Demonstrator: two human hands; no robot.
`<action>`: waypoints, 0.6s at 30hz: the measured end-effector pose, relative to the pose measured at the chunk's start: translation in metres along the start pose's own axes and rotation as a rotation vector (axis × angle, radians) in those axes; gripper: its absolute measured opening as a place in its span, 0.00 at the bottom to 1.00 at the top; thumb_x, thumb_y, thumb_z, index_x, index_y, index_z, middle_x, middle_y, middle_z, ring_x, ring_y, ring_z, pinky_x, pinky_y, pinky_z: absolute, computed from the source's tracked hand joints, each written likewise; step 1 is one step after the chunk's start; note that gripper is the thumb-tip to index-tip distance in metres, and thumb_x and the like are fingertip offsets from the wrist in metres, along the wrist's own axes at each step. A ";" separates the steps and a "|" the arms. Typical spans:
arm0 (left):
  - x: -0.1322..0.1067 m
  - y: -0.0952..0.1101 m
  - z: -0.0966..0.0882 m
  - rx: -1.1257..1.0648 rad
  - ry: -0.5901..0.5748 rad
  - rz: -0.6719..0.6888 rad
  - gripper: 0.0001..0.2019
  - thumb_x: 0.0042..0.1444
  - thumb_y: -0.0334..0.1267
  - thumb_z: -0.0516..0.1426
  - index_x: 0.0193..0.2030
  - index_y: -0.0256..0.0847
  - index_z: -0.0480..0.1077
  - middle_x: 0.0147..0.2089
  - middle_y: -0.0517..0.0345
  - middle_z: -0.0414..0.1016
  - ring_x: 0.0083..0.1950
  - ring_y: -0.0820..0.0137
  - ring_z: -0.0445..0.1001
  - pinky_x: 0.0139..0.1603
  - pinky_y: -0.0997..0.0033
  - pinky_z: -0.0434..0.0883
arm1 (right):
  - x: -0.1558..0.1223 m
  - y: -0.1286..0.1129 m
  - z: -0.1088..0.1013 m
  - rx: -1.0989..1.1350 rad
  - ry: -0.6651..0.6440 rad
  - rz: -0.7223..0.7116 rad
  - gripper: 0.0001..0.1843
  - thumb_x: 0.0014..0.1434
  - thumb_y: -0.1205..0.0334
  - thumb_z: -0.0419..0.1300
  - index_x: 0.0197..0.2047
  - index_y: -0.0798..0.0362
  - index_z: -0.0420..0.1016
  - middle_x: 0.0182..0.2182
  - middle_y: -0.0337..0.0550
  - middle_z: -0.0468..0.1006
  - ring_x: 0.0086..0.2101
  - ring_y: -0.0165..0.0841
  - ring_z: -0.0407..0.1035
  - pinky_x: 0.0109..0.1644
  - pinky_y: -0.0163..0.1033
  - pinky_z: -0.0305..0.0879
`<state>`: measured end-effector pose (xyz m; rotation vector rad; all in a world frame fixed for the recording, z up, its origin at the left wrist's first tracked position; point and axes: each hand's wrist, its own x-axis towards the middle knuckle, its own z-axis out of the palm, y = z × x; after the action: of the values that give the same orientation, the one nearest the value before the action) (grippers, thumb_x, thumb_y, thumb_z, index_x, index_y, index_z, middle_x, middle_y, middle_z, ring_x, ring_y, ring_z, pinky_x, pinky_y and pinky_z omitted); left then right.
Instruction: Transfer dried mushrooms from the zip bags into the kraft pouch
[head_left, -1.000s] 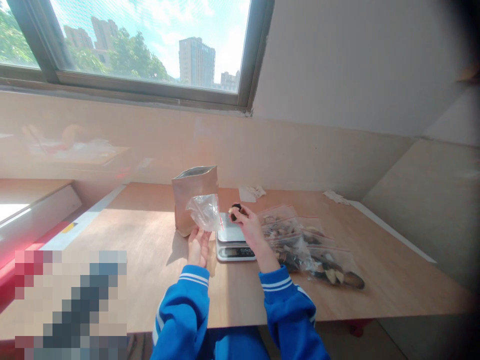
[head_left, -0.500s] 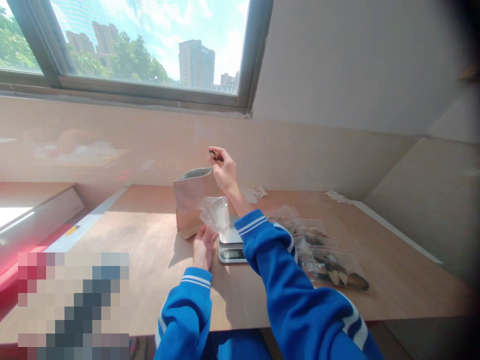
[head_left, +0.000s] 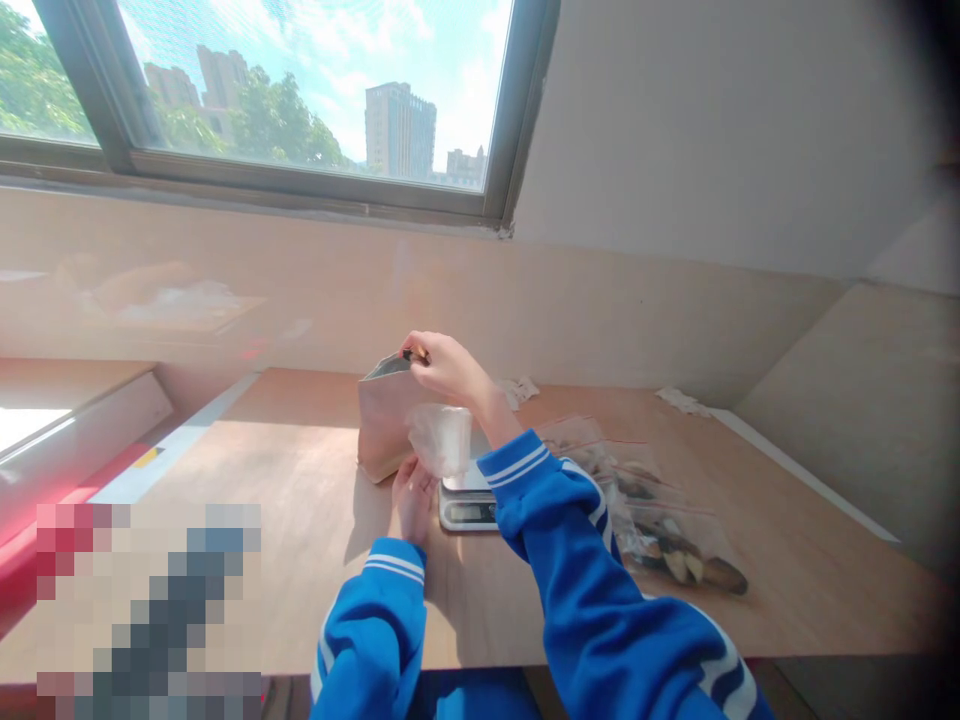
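Note:
A brown stand-up pouch point(head_left: 386, 425) with a silvery lining stands upright on the table, its mouth gaping at the top. My right hand point(head_left: 444, 368) is at the rim of that mouth, fingers pinched on a small dark piece point(head_left: 412, 354) with a lighter side. Low in front of the pouch, my left hand point(head_left: 414, 490) has its fingers round the lower edge of a clear plastic bag point(head_left: 450, 440). The bag hangs over a digital kitchen scale point(head_left: 469, 512), whose plate is partly hidden by the bag and my right sleeve.
To the right lie several clear zip bags point(head_left: 690, 555) holding dark and pale dried pieces. Crumpled white tissues point(head_left: 682, 402) rest near the wall at the table's back edge. Beyond the wooden table point(head_left: 285, 560), a wall point(head_left: 600, 320) and window rise.
My right hand has come down from above the pouch to its rim, still pinching the dark piece. The clear bag has shifted slightly and looks more upright; my left hand stays low beside it.

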<state>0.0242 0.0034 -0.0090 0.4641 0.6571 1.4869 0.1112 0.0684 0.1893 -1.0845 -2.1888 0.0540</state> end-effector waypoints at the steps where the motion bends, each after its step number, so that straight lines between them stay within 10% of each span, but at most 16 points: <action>1: 0.000 0.000 0.000 -0.003 -0.003 0.001 0.11 0.48 0.34 0.65 0.38 0.38 0.69 0.40 0.54 0.78 0.44 0.68 0.77 0.50 0.68 0.69 | -0.001 -0.005 -0.003 -0.043 -0.046 0.026 0.13 0.55 0.69 0.51 0.40 0.51 0.75 0.35 0.40 0.79 0.35 0.33 0.69 0.39 0.35 0.60; 18: 0.005 -0.005 -0.006 0.030 0.014 0.004 0.11 0.48 0.33 0.64 0.39 0.38 0.71 0.39 0.54 0.77 0.40 0.69 0.76 0.46 0.69 0.69 | -0.009 -0.022 0.023 -0.235 -0.073 0.077 0.27 0.69 0.52 0.44 0.30 0.51 0.79 0.31 0.47 0.80 0.37 0.36 0.72 0.43 0.37 0.61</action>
<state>0.0239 0.0071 -0.0173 0.4784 0.6913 1.4867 0.0858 0.0530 0.1734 -1.3149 -2.2597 -0.1342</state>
